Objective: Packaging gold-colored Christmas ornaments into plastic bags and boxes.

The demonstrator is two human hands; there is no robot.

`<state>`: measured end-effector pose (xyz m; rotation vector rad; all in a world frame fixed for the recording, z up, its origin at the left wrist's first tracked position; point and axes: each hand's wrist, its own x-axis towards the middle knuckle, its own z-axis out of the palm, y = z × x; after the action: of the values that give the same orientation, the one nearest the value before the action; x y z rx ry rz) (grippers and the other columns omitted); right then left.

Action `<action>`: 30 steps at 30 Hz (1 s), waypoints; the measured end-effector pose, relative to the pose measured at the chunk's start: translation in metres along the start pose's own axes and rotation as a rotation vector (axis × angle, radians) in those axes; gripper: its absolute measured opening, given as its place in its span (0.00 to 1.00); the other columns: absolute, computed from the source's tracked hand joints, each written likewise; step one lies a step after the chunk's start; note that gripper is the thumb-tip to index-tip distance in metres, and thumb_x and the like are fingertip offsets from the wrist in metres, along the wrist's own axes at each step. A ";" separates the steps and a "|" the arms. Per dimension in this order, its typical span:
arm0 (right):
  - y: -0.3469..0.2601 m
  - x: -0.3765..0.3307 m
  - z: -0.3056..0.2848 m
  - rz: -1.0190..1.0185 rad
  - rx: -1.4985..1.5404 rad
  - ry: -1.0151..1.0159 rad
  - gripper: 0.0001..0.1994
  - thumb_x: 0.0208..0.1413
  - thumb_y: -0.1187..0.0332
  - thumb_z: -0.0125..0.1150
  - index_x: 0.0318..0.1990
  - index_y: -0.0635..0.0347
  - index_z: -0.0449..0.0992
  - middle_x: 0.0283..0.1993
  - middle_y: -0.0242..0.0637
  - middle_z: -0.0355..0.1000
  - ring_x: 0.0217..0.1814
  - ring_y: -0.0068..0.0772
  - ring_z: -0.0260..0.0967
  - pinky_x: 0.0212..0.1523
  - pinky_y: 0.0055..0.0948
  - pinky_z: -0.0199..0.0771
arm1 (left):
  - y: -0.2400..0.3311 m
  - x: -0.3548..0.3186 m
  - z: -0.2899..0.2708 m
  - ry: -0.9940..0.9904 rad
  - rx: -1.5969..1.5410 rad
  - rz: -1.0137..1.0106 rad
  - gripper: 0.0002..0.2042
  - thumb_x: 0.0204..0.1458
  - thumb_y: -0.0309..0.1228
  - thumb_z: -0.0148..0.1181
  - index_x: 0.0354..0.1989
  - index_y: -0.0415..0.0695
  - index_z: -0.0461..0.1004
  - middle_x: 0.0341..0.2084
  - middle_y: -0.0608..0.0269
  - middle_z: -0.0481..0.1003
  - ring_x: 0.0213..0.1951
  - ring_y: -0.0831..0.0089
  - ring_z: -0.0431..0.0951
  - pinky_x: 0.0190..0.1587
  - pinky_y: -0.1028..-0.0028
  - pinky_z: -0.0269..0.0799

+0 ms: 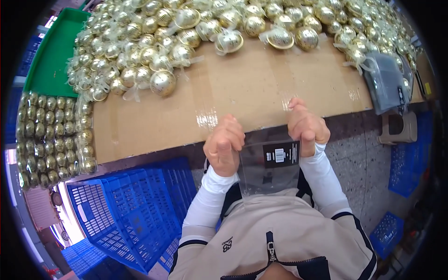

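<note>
Between my two hands, just off the table's near edge, is a flat transparent plastic package [254, 163] with a black barcode label. My left hand [225, 145] is closed on its left edge, thumb on top. Its right edge is pinched by my right hand [308, 125], fingers curled and thumb beside the label. The package hangs in front of my body; whether it is a bag or a folded box I cannot tell. Beyond my hands, gold egg-shaped ornaments [163, 83] with sheer ribbons lie in a big pile on the cardboard-covered table [261, 84].
Rows of gold ornaments in transparent packs [49, 140] stand at the left, by a green tray [53, 56]. More flat transparent packages [383, 81] lie at the table's right end. Blue crates [135, 210] stand at lower left; a beige stool [399, 128] is at right.
</note>
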<state>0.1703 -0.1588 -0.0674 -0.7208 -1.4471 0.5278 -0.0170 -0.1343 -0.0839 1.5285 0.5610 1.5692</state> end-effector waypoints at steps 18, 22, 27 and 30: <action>-0.050 0.016 -0.032 0.072 -0.515 -0.535 0.19 0.44 0.58 0.63 0.39 0.64 0.75 0.35 0.39 0.68 0.33 0.34 0.61 0.35 0.30 0.61 | 0.025 0.007 -0.010 -0.273 0.262 -0.163 0.17 0.38 0.39 0.67 0.32 0.41 0.73 0.28 0.62 0.71 0.32 0.70 0.71 0.53 0.58 0.55; -0.052 0.023 -0.026 0.099 -0.498 -0.548 0.16 0.43 0.60 0.64 0.35 0.62 0.75 0.31 0.36 0.69 0.30 0.35 0.61 0.32 0.30 0.60 | 0.038 0.017 -0.008 -0.406 0.331 -0.167 0.12 0.37 0.31 0.68 0.31 0.43 0.75 0.27 0.63 0.72 0.31 0.70 0.72 0.53 0.57 0.54; -0.051 0.039 -0.028 0.039 -0.463 -0.676 0.14 0.44 0.61 0.63 0.34 0.62 0.75 0.30 0.37 0.69 0.32 0.38 0.64 0.34 0.32 0.64 | 0.039 0.017 -0.005 -0.413 0.250 -0.148 0.09 0.39 0.28 0.66 0.31 0.43 0.76 0.24 0.65 0.72 0.30 0.70 0.72 0.52 0.58 0.54; -0.041 0.055 -0.025 0.146 -0.420 -0.636 0.14 0.46 0.64 0.62 0.38 0.64 0.73 0.32 0.40 0.69 0.35 0.43 0.67 0.37 0.35 0.67 | 0.044 0.019 -0.003 -0.418 0.265 -0.158 0.08 0.40 0.28 0.66 0.30 0.43 0.76 0.24 0.65 0.72 0.31 0.70 0.72 0.51 0.59 0.56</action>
<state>0.1948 -0.1508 0.0013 -1.0533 -2.1482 0.6032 -0.0295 -0.1422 -0.0379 1.8959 0.6465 1.0439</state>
